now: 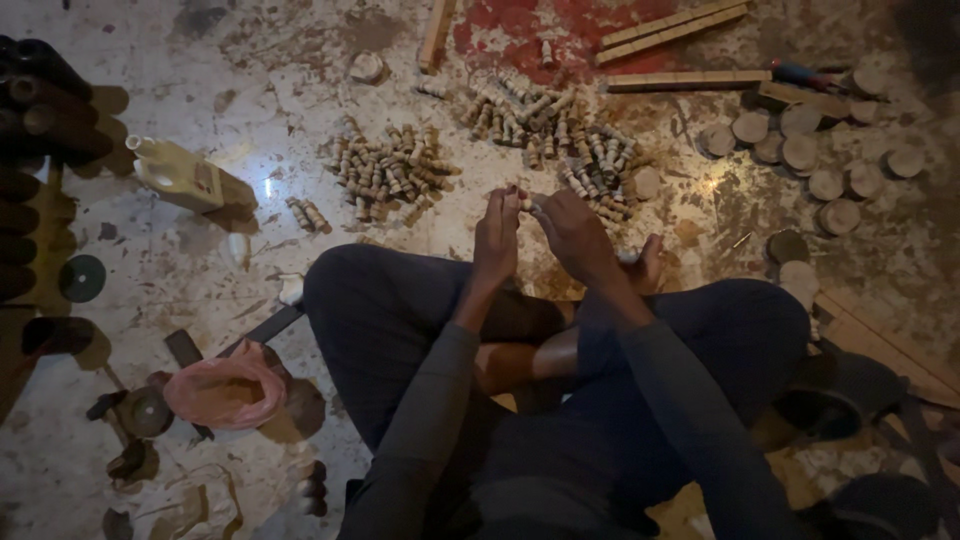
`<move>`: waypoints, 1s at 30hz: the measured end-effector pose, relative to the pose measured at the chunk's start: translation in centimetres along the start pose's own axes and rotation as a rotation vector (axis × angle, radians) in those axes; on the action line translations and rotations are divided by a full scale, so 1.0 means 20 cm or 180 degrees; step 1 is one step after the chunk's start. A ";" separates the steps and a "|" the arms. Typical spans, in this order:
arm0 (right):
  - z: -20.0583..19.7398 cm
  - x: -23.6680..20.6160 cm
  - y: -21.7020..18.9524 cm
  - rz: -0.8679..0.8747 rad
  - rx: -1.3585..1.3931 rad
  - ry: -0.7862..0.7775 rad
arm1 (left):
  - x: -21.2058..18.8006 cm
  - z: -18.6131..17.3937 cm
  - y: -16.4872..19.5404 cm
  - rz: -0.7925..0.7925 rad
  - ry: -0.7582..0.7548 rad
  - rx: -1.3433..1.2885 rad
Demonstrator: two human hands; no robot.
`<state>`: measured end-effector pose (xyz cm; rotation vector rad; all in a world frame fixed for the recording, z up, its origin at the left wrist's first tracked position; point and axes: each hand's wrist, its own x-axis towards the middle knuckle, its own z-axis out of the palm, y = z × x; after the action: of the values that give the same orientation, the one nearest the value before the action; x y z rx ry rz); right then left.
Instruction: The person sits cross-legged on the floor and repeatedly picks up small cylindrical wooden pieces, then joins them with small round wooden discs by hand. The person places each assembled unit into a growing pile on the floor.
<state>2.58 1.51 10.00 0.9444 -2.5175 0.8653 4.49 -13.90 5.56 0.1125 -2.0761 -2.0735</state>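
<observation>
A small wooden peg (527,203) is being pinched between the fingertips of the left hand (496,238) and the right hand (573,232) above the crossed legs, while the nearest pile of pegs (598,165) is lying on the floor at about one o'clock, nearer the right hand.

Tan wooden pegs (392,170); pale wooden discs (800,150); pink bag (226,392); cream bottle (185,178); grey, red-stained floor (250,90); dark trousers (380,310).

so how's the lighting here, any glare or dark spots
Head view: dim overall, light pooled mid-floor; small glare on the pale speckled floor beside the cream plastic bottle; corners fall into deep shadow; raised left hand and right hand are lit but soft.
</observation>
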 end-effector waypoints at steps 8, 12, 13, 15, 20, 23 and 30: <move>0.17 -0.08 0.15 0.1333 0.1452 -0.0451 | -0.02 -0.01 0.06 0.0755 0.0287 0.0543; 0.26 -0.11 0.22 0.1958 0.3044 -0.0770 | -0.01 -0.02 0.11 0.0606 0.0086 0.0646; 0.25 -0.11 0.22 0.2260 0.3519 -0.0847 | -0.01 -0.01 0.11 0.0545 0.0081 0.0757; 0.24 -0.11 0.23 0.2452 0.3535 -0.0970 | -0.01 -0.01 0.09 0.0362 0.0003 0.0831; 0.11 -0.06 0.10 0.1033 0.1124 -0.0397 | 0.02 0.01 -0.06 0.0264 -0.0133 0.0300; 0.05 -0.04 0.01 0.0139 0.0143 -0.0344 | 0.04 0.03 -0.12 -0.0344 -0.0136 -0.0586; 0.10 -0.03 0.07 0.1160 0.1307 -0.0863 | 0.02 0.02 -0.05 -0.0162 0.0236 0.0390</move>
<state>1.83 1.36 7.50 0.7636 -2.8588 1.5008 3.86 -13.63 4.56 0.2595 -2.1759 -1.9375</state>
